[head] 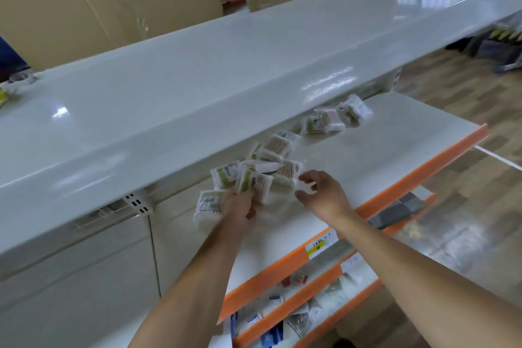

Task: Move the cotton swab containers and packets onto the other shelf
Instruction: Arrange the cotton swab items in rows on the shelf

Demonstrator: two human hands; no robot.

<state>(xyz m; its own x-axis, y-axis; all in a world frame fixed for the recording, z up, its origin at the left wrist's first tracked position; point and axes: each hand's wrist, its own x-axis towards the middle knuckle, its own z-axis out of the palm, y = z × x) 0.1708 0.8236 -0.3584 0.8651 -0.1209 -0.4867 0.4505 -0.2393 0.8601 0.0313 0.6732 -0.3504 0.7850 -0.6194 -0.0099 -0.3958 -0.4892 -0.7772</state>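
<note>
Two bare hands are in view over the white shelf [353, 155] with the orange front edge. From my remote position I note that the left hand [237, 207] is curled round a cluster of cotton swab packets [226, 192], holding several at once; the packets fan out above and to the left of the fingers, and motion blur prevents an exact count. The right hand [322, 192] hangs just beside that cluster, on its right, fingers spread and loosely bent, holding nothing; whether a fingertip touches the nearest packet I cannot tell. More loose packets [278, 150] lie in a small heap on the shelf directly behind the hands, some showing the brown ends of the swab sticks through clear wrap. A further group of packets [336, 117] lies farther along the same shelf toward its far right, close under the overhang of the upper shelf [197, 87]. That upper shelf is a glossy pale surface running across the frame; at its far left edge a few small items [11, 85] sit, too blurred to identify. Cardboard boxes [99, 0] stand behind it. Below the working shelf, lower tiers [305, 305] with orange edges carry assorted small packaged goods, and a yellow price label [317, 246] is fixed to the front edge. Wood-pattern floor [466, 206] shows to the right
</note>
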